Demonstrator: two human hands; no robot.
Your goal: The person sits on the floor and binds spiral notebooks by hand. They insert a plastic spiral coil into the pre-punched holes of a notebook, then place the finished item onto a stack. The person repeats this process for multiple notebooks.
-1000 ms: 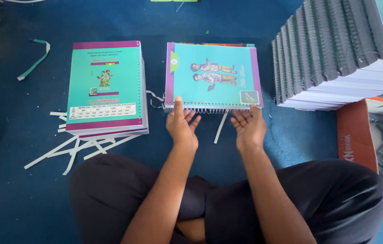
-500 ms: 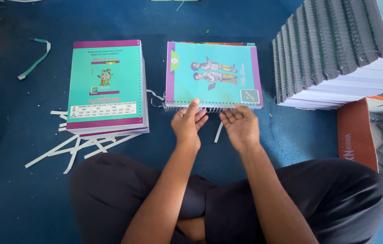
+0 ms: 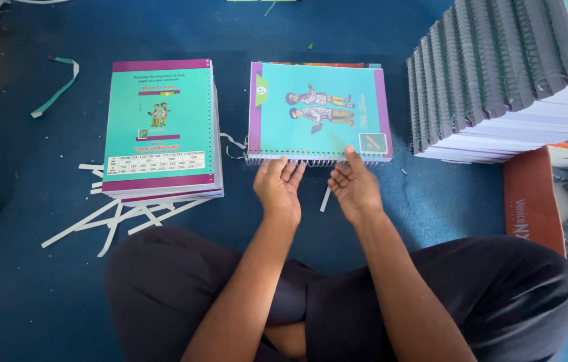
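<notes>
Inspector: Position of the notebook [image 3: 317,110]?

Technician: Flat on the blue floor [image 3: 29,281], straight ahead of the crossed legs, teal cover up. Its spiral [image 3: 311,161] runs along the near edge, facing the person.

Inspector: State of the left hand [image 3: 278,184]?

Technician: Fingers [image 3: 291,171] loosely spread and slightly curled, tips touching the spiral. It holds nothing.

Inspector: And the right hand [image 3: 354,188]?

Technician: Palm turned inward, thumb tip resting on the near edge of the cover. The other fingers are half curled just short of the spiral. Whether any of them hook under the edge cannot be told.

Inspector: Step in hand?

Technician: By judgement, work on the wire at the near edge, either checking it or seating it. No lift has begun, and the notebook lies square.

Inspector: Requirement for the next move?

Technician: A firm grip on both ends of the spiral edge, taken evenly so the cover does not skew.

Inspector: Surroundings?

Technician: A stack [image 3: 160,127] of like notebooks lies to the left, well apart, with paper strips [image 3: 116,218] beside it. One strip [image 3: 325,199] lies between the hands. A tall pile [image 3: 498,74] of bound notebooks stands to the right, with a carton [image 3: 532,201] near it.
</notes>
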